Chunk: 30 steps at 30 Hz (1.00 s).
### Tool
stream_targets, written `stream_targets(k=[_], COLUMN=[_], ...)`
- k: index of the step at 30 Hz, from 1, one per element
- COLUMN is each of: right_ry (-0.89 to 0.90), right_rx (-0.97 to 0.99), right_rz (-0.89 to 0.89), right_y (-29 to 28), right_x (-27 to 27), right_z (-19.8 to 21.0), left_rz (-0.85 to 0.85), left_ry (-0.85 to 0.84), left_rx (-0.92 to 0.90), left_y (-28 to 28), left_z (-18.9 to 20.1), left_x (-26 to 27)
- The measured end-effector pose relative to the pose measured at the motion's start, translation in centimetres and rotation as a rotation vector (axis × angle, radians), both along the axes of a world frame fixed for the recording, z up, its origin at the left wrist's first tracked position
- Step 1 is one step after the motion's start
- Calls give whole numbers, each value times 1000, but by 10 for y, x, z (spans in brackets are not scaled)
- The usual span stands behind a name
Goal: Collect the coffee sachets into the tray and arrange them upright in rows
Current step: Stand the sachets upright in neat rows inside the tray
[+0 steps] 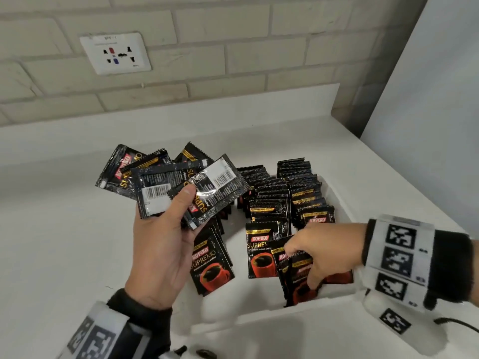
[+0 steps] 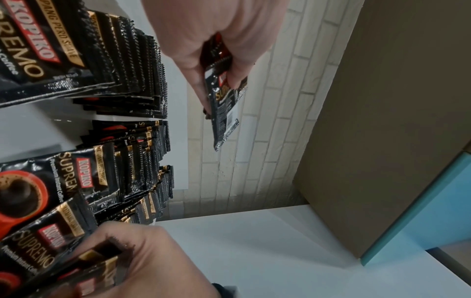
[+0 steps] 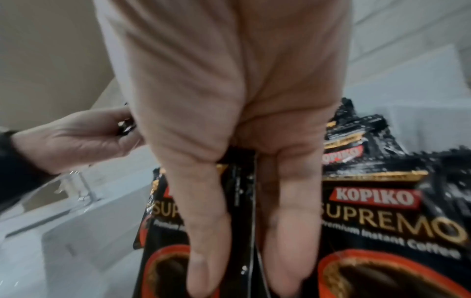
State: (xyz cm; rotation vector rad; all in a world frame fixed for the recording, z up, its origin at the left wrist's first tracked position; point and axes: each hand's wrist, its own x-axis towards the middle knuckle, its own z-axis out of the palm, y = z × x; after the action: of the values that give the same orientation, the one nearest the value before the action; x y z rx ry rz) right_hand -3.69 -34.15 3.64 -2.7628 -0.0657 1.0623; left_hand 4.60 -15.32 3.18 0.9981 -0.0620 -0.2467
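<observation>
- Plain white surface [image 1: 64, 242] meets a pale brick wall [image 1: 207, 60] with a white socket plate [image 1: 115, 53].
- Left hand [image 1: 158, 244] fingers pinch a fan of black foil coffee sachets [image 1: 181, 185].
- Right hand [image 1: 326, 250] fingers pinch sachets in the white tray [image 1: 339, 198].

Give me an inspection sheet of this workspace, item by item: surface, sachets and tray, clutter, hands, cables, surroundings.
Surface: white counter.
Job's things: white tray holds three rows of coffee sachets standing on edge; the near end of the right row is unfinished.
Clutter: nothing seen.
Hands: left hand grips a fanned bunch of loose sachets above the counter; right hand pinches a sachet at the near right row.
Cables: black cable by the right wrist.
Surroundings: brick wall with socket plate.
</observation>
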Motion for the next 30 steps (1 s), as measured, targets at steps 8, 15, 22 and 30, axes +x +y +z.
stream_targets(k=[8,15,22,30], right_ry=[-177,-448,-424,-538], right_rx=[-232,-271,-225,-309], right_rz=[194,84,-8,-11], right_y=[15,14,11,5], right_x=[13,34,35,33], right_z=[0,-4,-6,8], left_rz=[-8,-17,-25,-47], left_ry=[7,24,68,93], left_rx=[-2,-5,3,20], left_y=[-2,-3,0,-2], left_z=[1,-1,-6,-10], left_x=[1,1,3,3])
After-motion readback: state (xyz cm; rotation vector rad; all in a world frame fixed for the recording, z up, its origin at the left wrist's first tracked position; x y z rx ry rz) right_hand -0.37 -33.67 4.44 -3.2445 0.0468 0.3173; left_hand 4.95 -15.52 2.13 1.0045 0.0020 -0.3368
